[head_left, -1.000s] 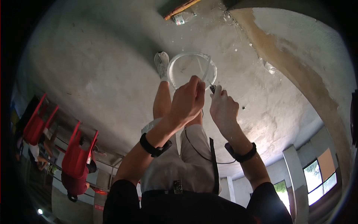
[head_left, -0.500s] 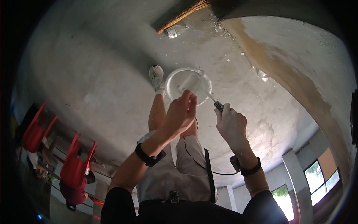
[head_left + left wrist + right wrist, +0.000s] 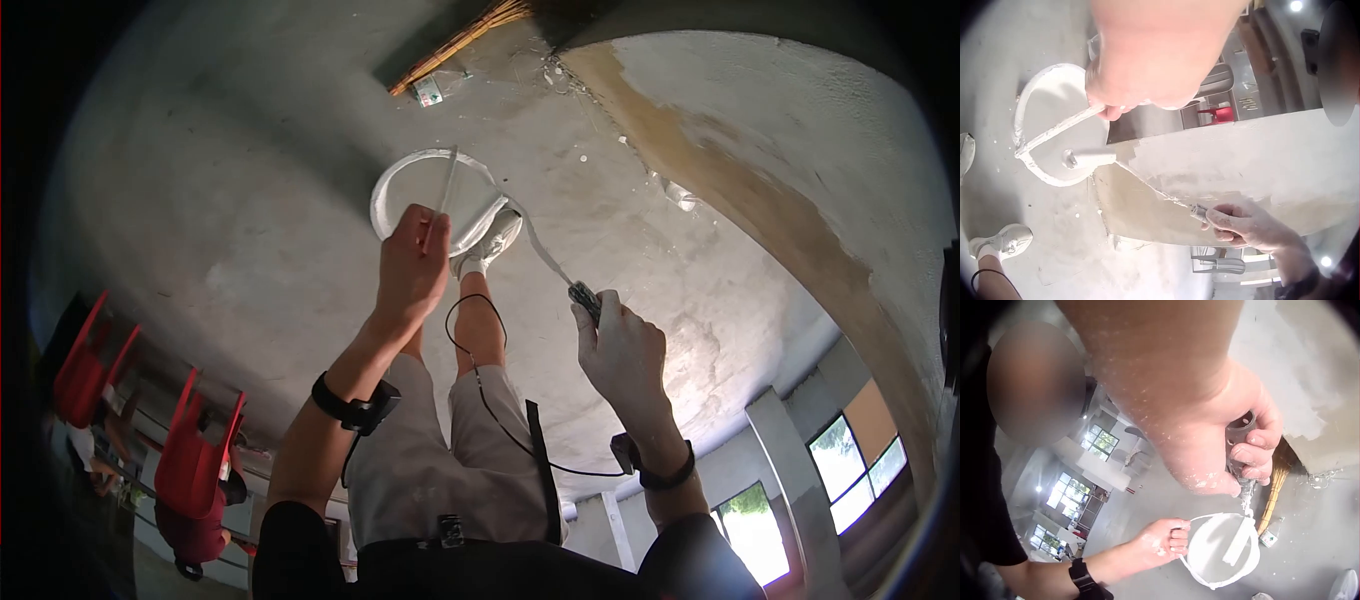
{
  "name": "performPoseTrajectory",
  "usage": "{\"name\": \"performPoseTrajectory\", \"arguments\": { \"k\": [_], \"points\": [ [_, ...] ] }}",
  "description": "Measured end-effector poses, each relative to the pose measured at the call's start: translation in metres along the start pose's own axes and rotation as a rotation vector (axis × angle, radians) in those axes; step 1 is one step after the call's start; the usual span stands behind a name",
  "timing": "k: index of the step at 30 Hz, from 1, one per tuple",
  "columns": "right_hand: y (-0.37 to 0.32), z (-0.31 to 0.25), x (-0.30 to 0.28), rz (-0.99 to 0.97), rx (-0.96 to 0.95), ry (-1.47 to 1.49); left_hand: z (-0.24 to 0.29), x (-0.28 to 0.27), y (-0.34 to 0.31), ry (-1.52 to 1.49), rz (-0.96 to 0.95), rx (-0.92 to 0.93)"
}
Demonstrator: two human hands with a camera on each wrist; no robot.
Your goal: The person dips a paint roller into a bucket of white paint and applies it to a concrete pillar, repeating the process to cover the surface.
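My left hand (image 3: 415, 260) grips the thin white handle (image 3: 449, 180) of a white bucket (image 3: 380, 195), its fingers curled round it. A pale liquid or coating shows inside the bucket. With my right hand (image 3: 625, 350) I hold the dark, paint-smeared grip (image 3: 584, 298) of a paint roller. From that grip a thin metal rod (image 3: 540, 242) runs to the roller's white sleeve (image 3: 1094, 157), which lies across the bucket's rim on the side towards my right hand. White specks dot the right hand and forearm in the right wrist view.
A straw broom (image 3: 460, 45) and a plastic bottle (image 3: 428, 92) lie on the concrete floor ahead. On the right rises a partly whitened wall (image 3: 760, 110) with a brown band. A shoe (image 3: 500, 235) stands beside the bucket. Red chairs (image 3: 190, 450) and people are at left.
The bucket has shifted left with my left hand on its handle. The roller's sleeve has come from inside the bucket to its rim, and more of the rod shows.
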State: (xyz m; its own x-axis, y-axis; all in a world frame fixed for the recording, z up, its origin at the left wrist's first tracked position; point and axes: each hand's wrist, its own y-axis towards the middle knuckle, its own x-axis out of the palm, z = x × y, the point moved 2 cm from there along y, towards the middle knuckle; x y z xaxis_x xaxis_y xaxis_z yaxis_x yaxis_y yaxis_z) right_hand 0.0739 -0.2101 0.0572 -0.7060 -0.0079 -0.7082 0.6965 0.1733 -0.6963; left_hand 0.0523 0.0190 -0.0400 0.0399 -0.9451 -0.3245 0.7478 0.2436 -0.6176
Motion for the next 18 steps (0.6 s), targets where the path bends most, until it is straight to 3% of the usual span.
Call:
{"name": "performPoseTrajectory", "arguments": {
  "k": [6,10,12,18],
  "points": [
    [0.018,0.028,0.01,-0.036,0.121,0.223,-0.005,0.0,0.004,-0.077,0.069,-0.005],
    [0.03,0.051,0.014,0.088,0.257,0.328,-0.004,0.002,-0.001,-0.127,0.13,0.011],
    [0.041,0.067,0.017,0.134,0.416,0.449,-0.004,0.003,-0.002,-0.148,0.159,0.027],
    [0.083,0.13,0.085,0.318,0.621,0.709,-0.004,0.007,-0.008,-0.133,0.096,-0.03]
  ]
}}
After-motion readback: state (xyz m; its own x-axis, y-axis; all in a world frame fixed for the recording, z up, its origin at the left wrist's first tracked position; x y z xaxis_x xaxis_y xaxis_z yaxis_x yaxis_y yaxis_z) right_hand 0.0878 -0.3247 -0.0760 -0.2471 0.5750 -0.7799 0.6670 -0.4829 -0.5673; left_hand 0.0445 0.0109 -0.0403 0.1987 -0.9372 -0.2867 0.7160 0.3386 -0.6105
